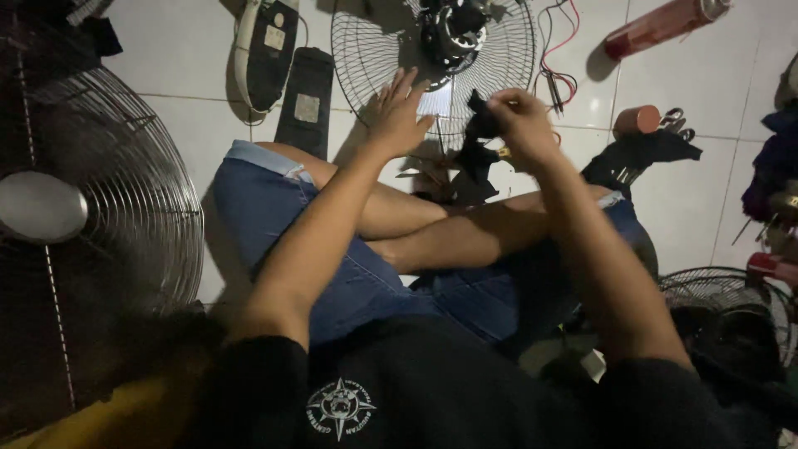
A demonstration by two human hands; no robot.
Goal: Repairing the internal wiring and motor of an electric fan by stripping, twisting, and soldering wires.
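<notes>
Head view: the person sits cross-legged on the white tiled floor [199, 125], with both arms stretched forward over the knees. The left hand [397, 116] is spread flat, fingers [406, 83] fully open and splayed, holding nothing and resting against the rim of the wire fan guard [378, 50] that lies on the floor at 12 o'clock. The right hand [522, 125] is closed in a pinch on a piece of black cloth-like material [475, 158], which hangs down from the fingertips between the two hands, just above the crossed shins; the exact kind of material cannot be told in the dim light. The fan motor [451, 33] sits at the centre of the guard, with red and black wires [557, 66] trailing to its right. At 1 o'clock lies a red spray can [661, 25]; below it stand a small brown cylinder [636, 120] and scissors handles [677, 123]. At 11 o'clock lie a dark flat housing part [306, 100] and a white-edged one [264, 50]. A large metal fan grille [108, 216] fills the 9 o'clock side; another fan grille [723, 291] shows at 4 o'clock.
</notes>
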